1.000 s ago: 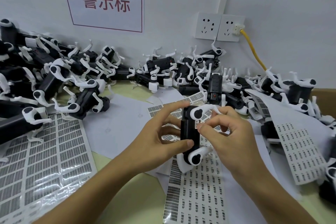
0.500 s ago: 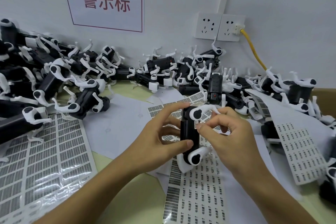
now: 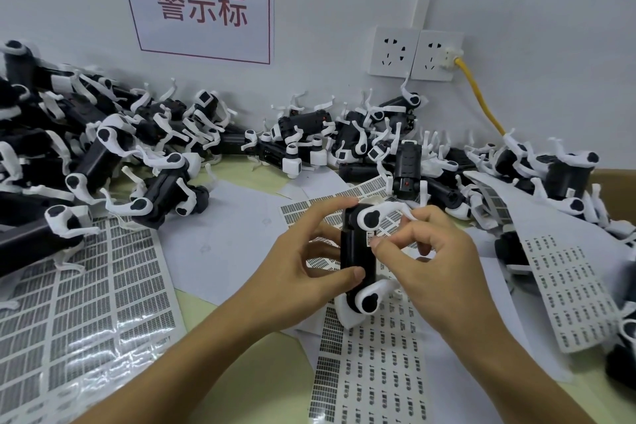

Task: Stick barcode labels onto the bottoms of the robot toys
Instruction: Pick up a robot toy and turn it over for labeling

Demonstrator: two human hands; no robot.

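While our left hand (image 3: 303,272) clamps the robot toy (image 3: 354,251) between thumb and curled fingers, it holds the black body upright above the counter (image 3: 261,354) with its underside turned to the right, which we judge keeps that face steady and open for labelling. Our right hand (image 3: 430,262) meets it from the other side, thumb and forefinger pinched on a small barcode label (image 3: 370,238) and pressing it against the dark body just below the upper white leg joint. The other fingers of that hand curl loosely and hold nothing we can make out. So the toy sits between the 2 hands, gripped by the left and touched by the right only through the label.

Directly below lies a label sheet (image 3: 371,372), we judge within easy reach for the next peel. A heap of robot toys (image 3: 137,155) lines the wall behind, well apart from both hands; whether those are labelled we cannot tell.
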